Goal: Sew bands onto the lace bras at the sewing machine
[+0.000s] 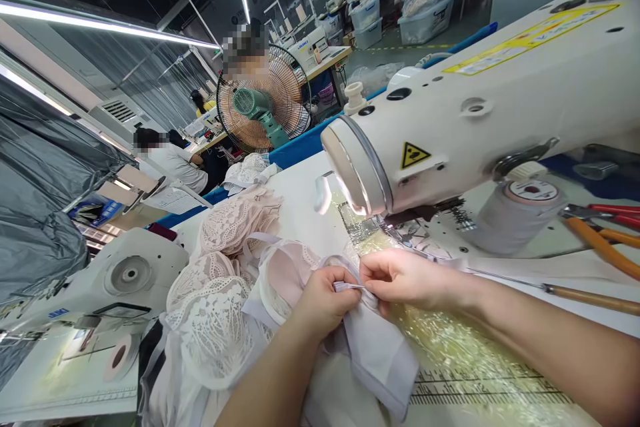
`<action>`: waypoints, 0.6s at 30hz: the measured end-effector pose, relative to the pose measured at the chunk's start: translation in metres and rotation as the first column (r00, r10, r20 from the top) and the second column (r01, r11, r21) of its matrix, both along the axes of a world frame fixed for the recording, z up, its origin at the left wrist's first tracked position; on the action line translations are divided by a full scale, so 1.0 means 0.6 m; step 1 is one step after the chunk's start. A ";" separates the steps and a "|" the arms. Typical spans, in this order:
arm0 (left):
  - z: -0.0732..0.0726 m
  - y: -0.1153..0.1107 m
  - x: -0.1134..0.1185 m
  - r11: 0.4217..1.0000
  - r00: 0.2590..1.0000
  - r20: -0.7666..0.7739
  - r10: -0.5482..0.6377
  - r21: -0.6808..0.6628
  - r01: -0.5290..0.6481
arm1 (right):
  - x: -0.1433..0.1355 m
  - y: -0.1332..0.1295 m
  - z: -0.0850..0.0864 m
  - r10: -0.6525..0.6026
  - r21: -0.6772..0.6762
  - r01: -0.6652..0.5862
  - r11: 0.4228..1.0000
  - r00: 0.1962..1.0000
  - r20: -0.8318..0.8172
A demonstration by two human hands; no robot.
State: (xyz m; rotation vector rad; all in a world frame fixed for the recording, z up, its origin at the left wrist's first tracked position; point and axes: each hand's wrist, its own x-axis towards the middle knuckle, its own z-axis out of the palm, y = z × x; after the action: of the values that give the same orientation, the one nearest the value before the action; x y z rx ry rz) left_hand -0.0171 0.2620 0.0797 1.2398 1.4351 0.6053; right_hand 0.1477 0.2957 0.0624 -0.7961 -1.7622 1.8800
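Observation:
Just below the head of a white sewing machine, both hands meet at a light lilac-white fabric piece. My left hand pinches a narrow strip of it between thumb and fingers. Close beside it on the right, my right hand has its fingers closed on the same fabric edge. Loose fabric hangs down below the hands. A pale bra cup lies against my left hand, with a pile of lace bras to its left.
Right of the hands lie a wooden-handled tool, orange-handled pliers and a thread cone. A ruler strip runs along the near edge. Another machine stands left. A fan and seated people are beyond.

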 end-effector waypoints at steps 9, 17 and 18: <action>0.010 -0.001 0.003 1.000 0.999 0.040 -0.024 -0.007 0.024 | 0.000 0.002 -0.003 -0.019 -0.038 0.019 0.999 1.000 -0.002; 0.003 -0.001 0.006 0.999 0.999 0.024 0.031 0.027 -0.032 | -0.005 0.002 -0.003 -0.067 0.010 0.067 0.998 0.996 0.064; 0.001 0.000 0.005 0.999 0.999 0.036 0.034 0.011 -0.034 | -0.004 0.003 -0.004 -0.057 0.002 0.057 0.998 0.996 0.067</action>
State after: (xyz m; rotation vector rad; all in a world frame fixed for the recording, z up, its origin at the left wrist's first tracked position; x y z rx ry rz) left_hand -0.0142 0.2618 0.0805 1.2102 1.4266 0.6572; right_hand 0.1454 0.2973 0.0601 -0.9101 -1.7608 1.8355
